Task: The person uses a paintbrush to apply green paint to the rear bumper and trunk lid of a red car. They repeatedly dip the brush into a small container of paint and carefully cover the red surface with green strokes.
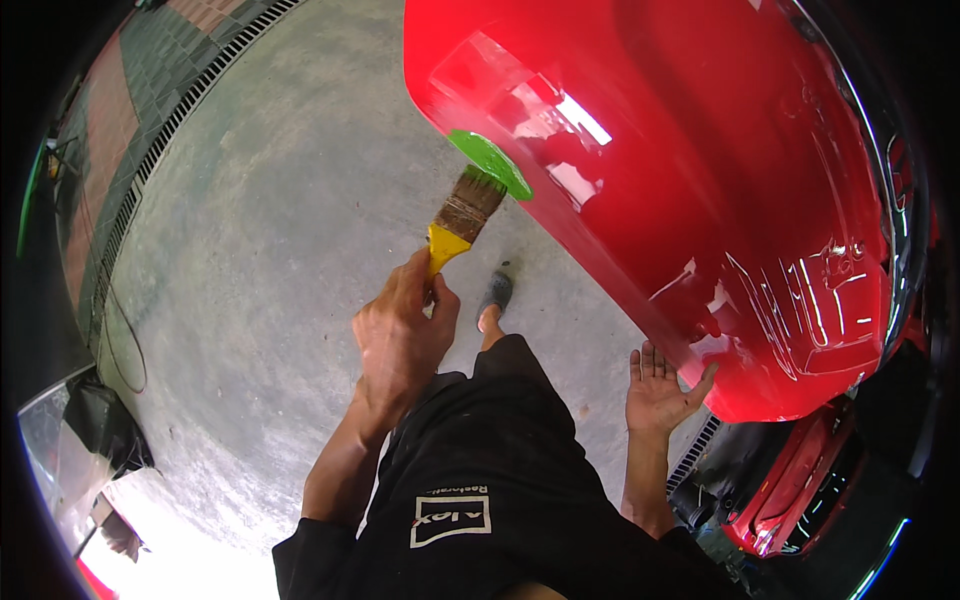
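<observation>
My left hand [403, 325] is closed around the yellow handle of a flat paintbrush [466, 210]. The brush's brown, stained bristles point up and away from me, their tips at a patch of wet-looking green paint [492, 163]. That green patch lies along the left edge of a large glossy red car body panel [680, 170]. Lower right, my right hand [662, 396] is open with its palm up and fingers spread, close to the panel's near edge. It holds nothing; whether its fingertips touch the panel I cannot tell.
Grey concrete floor [250, 260] stretches beneath me, with my shod foot [497, 290] on it. A drain grate [170, 150] runs along the left. A dark covered item [108, 425] sits lower left. Behind my right hand is another red car part [790, 490].
</observation>
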{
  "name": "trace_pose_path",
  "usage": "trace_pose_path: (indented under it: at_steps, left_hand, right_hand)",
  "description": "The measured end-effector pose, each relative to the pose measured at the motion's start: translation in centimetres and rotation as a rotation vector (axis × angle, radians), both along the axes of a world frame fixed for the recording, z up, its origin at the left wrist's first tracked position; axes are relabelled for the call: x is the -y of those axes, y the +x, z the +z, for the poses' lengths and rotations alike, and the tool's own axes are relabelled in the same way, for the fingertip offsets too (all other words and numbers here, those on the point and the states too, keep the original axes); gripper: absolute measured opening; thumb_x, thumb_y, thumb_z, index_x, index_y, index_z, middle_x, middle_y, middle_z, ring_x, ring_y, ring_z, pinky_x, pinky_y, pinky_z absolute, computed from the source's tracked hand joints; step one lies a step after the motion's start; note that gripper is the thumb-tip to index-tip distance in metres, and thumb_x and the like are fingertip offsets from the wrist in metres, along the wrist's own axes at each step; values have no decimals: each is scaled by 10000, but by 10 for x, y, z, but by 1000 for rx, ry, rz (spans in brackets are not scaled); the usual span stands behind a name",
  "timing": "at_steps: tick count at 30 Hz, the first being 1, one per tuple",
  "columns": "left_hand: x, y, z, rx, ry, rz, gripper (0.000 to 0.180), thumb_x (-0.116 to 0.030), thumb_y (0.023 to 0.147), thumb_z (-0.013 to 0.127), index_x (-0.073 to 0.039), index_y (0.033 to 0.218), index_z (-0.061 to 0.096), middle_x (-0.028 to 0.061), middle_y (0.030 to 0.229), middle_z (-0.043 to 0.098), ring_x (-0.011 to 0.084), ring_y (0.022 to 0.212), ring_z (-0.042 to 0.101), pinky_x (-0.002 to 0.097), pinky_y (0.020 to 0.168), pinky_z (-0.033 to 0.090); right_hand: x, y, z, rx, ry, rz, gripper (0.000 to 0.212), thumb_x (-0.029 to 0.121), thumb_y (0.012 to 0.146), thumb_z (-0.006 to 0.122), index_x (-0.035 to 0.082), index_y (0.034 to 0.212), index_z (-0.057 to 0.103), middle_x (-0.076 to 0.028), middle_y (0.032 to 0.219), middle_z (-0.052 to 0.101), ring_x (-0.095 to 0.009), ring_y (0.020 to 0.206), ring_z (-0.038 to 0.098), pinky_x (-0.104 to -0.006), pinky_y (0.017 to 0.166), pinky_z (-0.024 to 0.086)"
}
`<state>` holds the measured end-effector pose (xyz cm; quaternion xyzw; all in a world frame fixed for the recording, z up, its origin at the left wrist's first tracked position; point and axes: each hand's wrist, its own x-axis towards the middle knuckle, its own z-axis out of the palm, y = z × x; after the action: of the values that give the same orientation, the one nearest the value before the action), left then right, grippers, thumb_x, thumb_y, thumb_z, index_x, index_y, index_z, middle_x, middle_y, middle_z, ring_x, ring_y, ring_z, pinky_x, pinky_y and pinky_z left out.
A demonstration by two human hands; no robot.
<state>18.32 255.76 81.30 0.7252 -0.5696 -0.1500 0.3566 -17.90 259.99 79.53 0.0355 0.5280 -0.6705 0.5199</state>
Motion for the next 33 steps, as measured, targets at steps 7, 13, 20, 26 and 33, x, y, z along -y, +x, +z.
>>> trace_pose_path:
  at_steps: [7,13,20,26,33]
  left_hand:
    - [7,-13,-12,13,63,-67,350,-49,937,726,-22,1286,726,142,1034,794,250,785,795,368,686,623]
    - [1,-11,-20,45,40,-68,347,-44,936,724,-26,1283,722,124,980,777,247,737,774,380,655,608]
    - [-3,-13,-23,10,30,-40,367,-38,935,724,-29,1302,718,129,1003,784,237,750,781,365,656,614]
    - [-4,-13,-31,33,-1,-26,381,-79,928,732,-80,1308,707,92,954,772,250,695,755,383,599,590]
    - [-1,-15,-25,89,50,-75,356,-82,912,739,-101,1267,727,88,941,775,266,676,751,395,576,584]
  right_hand:
    - [1,3,3,-11,4,8,899,774,774,829,8,1211,656,-119,1261,670,-294,1209,621,-467,1173,412]
    - [0,2,2,0,8,6,878,772,783,821,13,1191,653,-120,1254,669,-294,1211,620,-468,1173,408]
    - [2,5,4,-15,8,4,866,772,782,821,20,1173,646,-118,1263,663,-295,1215,617,-465,1181,395]
    - [3,5,8,-12,20,-5,867,764,774,833,20,1178,645,-119,1271,656,-294,1220,612,-463,1180,398]
    - [3,7,8,-11,20,-4,867,762,770,836,20,1175,643,-118,1271,655,-293,1224,609,-463,1177,401]
